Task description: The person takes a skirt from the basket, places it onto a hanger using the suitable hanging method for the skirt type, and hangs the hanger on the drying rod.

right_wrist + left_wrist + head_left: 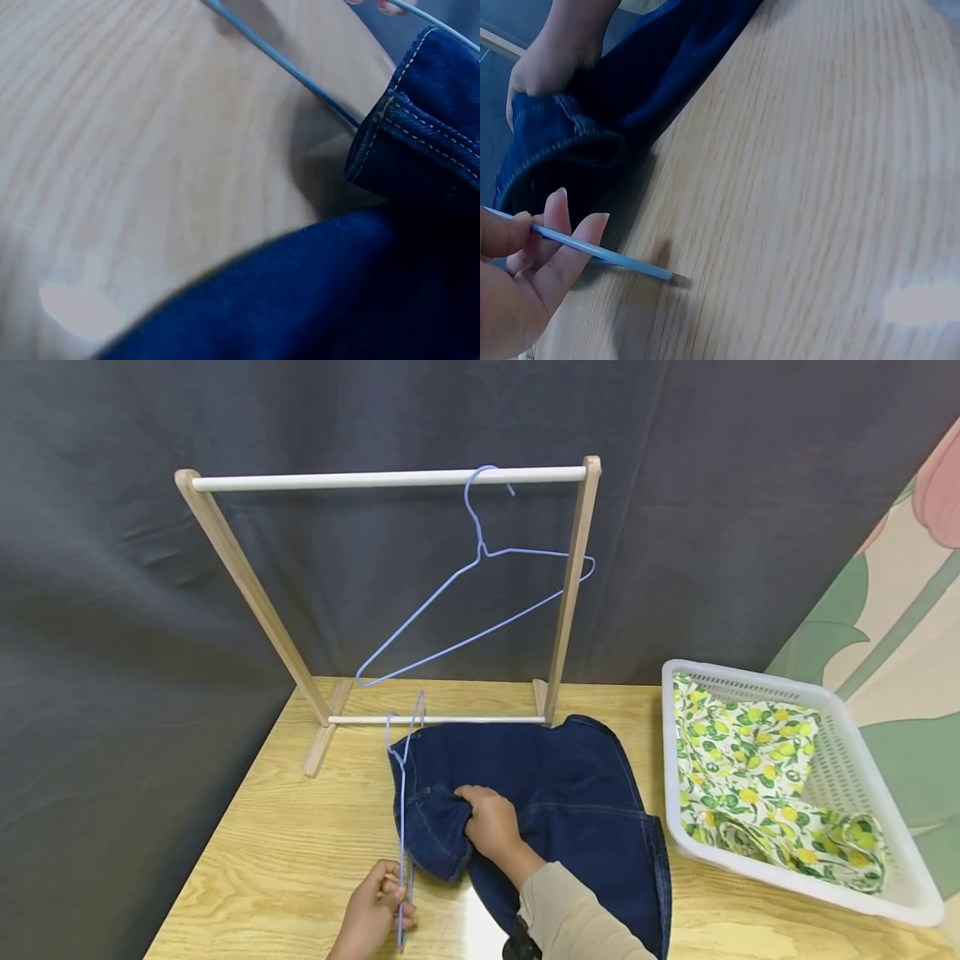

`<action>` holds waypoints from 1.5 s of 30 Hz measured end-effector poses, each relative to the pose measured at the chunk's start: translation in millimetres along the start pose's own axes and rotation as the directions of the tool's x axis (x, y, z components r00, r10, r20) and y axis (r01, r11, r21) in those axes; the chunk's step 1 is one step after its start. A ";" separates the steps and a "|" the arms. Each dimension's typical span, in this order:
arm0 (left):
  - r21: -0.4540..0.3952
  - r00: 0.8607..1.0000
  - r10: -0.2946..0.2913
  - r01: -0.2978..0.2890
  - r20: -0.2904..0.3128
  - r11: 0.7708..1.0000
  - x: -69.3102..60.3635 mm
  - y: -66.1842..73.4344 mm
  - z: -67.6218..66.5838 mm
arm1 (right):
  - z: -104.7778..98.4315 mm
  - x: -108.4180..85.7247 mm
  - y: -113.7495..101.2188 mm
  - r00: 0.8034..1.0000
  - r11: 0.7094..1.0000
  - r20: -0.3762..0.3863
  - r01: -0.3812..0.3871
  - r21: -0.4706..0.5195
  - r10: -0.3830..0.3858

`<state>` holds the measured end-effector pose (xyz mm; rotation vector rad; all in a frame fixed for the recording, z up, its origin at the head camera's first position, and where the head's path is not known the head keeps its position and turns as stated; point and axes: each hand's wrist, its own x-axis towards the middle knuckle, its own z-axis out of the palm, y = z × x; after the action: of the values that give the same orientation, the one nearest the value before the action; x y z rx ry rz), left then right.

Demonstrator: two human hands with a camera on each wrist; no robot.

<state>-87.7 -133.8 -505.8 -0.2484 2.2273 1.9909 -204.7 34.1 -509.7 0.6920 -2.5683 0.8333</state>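
Note:
A dark blue denim garment [577, 777] with pale stitching lies spread on the table. My right hand [495, 827] grips a bunched part of it near its left end, and in the left wrist view that part [555, 142] forms an open, folded edge. My left hand [378, 906] pinches a light blue wire hanger [402, 827] by its lower end, thumb against curled fingers. The hanger stands edge-on beside the garment's left end, its hook pointing toward the rack. In the right wrist view one hanger wire [289, 67] runs behind the denim edge.
A wooden rack with a white top bar [337, 481] stands at the back. Another light blue hanger [450, 581] hangs on its right side. To the right, a white plastic basket [847, 760] holds lemon-print cloth [750, 760]. A dark curtain [412, 410] backs the table.

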 end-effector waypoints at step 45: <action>0.103 0.996 0.071 -0.075 0.045 0.992 4.4 -3.0 18.8 | -43.2 -8.9 5.1 0.859 0.631 0.494 -0.456 0.628 0.130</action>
<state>-91.4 -115.6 -511.8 -0.1141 2.3377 1.8881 -192.6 67.5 -483.1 0.6904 -2.6947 2.1231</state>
